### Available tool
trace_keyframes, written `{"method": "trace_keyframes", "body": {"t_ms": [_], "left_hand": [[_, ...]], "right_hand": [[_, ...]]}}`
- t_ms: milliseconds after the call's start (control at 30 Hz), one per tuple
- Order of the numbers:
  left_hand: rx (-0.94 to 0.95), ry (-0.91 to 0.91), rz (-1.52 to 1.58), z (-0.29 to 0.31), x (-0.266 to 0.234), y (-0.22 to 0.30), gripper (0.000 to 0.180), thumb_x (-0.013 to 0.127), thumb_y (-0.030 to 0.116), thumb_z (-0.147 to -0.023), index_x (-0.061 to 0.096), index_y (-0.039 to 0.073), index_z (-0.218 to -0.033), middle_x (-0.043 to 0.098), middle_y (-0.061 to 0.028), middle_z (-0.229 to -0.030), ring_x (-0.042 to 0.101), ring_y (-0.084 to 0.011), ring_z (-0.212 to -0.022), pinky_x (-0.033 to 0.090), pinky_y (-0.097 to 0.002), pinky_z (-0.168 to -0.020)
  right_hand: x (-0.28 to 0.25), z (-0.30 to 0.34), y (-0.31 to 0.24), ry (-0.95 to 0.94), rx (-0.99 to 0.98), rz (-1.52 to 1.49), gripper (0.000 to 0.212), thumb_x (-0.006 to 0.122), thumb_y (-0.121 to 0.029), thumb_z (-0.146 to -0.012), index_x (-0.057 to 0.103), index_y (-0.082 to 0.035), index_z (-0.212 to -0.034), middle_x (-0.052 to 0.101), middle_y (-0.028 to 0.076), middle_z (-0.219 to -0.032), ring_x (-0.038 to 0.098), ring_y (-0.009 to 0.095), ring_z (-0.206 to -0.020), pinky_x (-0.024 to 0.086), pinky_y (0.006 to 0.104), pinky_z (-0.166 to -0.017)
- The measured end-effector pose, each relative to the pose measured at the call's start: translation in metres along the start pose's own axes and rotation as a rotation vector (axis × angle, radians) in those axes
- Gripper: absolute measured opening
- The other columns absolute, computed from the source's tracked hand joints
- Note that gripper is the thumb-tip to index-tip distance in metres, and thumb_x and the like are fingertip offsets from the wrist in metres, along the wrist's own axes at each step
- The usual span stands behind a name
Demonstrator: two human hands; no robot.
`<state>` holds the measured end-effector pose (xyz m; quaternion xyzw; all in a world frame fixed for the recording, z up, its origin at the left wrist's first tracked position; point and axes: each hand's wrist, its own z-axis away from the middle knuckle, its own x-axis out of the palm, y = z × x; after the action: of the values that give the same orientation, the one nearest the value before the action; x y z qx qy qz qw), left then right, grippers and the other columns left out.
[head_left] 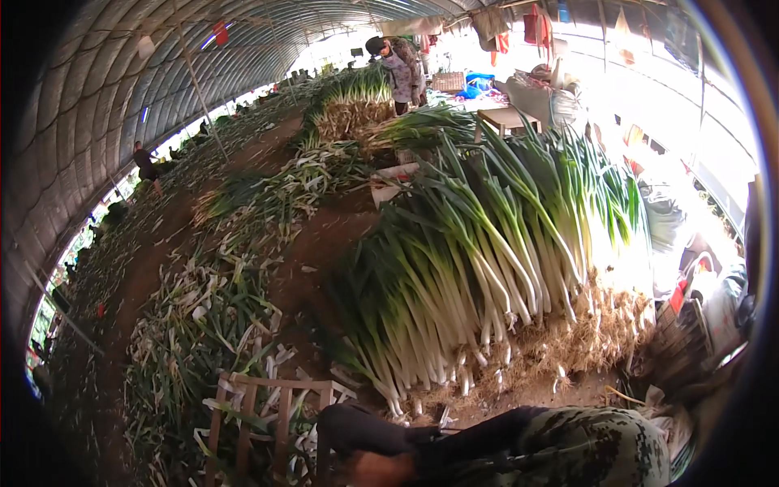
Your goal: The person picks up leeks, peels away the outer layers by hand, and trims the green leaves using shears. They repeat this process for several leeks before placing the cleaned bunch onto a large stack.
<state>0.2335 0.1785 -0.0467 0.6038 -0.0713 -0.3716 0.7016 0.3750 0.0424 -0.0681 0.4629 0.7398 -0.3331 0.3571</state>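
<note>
At the lower edge, left of the middle, a blurred patch of skin looks like my left hand (375,469). Its fingers are smeared, so I cannot make out their pose or anything in them. Closest to it are a slatted wooden frame (282,430) and dark clothing (365,428). My right hand does not show. Camouflage cloth (600,446) fills the bottom right. Just beyond lies a broad, dense row of long green onions (495,268), leaning side by side. Their dark leaves point away to the upper left; white stalks and tangled roots (568,341) face my side.
Stripped leaves (211,325) litter the soil at left. Farther off, a person (399,73) stands by another onion heap (353,101); a second person (146,166) is at far left. A small table (507,119) and sacks (665,219) are at right. A curved tunnel roof (105,105) arches overhead.
</note>
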Motion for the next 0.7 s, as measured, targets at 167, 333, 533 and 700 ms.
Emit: {"method": "trace_keyframes", "body": {"t_ms": [167, 333, 533, 700], "left_hand": [[-0.122, -0.014, -0.706, -0.006, 0.007, -0.134, 0.032, 0.059, 0.036, -0.096, 0.067, 0.005, -0.090, 0.062, -0.0068, -0.073, 0.056, -0.0205, -0.059, 0.049, -0.0385, -0.055], [-0.242, -0.232, -1.466, -0.020, 0.004, -0.250, 0.038, 0.061, 0.043, -0.093, 0.068, 0.006, -0.087, 0.064, -0.0067, -0.069, 0.058, -0.0208, -0.054, 0.050, -0.0379, -0.049], [-0.215, 0.004, -0.669, 0.021, -0.059, -0.125, 0.031, 0.065, 0.030, -0.092, 0.067, 0.003, -0.106, 0.065, -0.0135, -0.092, 0.059, -0.0280, -0.079, 0.049, -0.0431, -0.075], [0.123, 0.101, -0.205, 0.018, -0.059, -0.126, 0.030, 0.062, 0.013, -0.083, 0.064, 0.006, -0.112, 0.068, -0.0139, -0.092, 0.065, -0.0298, -0.082, 0.050, -0.0404, -0.073]], "right_hand": [[0.018, -0.009, -0.021, -0.019, -0.070, -0.108, 0.035, 0.054, -0.019, -0.093, 0.055, -0.007, -0.126, 0.063, 0.008, -0.090, 0.061, 0.025, -0.078, 0.048, 0.0403, -0.069], [0.025, -0.013, -0.043, -0.003, -0.008, -0.244, 0.040, 0.055, -0.016, -0.092, 0.052, -0.006, -0.131, 0.063, 0.009, -0.091, 0.061, 0.024, -0.080, 0.049, 0.0392, -0.073], [0.019, -0.018, -0.047, 0.128, 0.250, -0.595, 0.047, 0.055, -0.013, -0.090, 0.048, -0.005, -0.136, 0.064, 0.011, -0.092, 0.061, 0.023, -0.083, 0.050, 0.0380, -0.078], [0.016, 0.015, -0.032, -0.583, 0.074, -1.084, 0.053, 0.056, -0.010, -0.089, 0.044, -0.004, -0.141, 0.064, 0.012, -0.092, 0.061, 0.023, -0.085, 0.051, 0.0369, -0.082]]}}
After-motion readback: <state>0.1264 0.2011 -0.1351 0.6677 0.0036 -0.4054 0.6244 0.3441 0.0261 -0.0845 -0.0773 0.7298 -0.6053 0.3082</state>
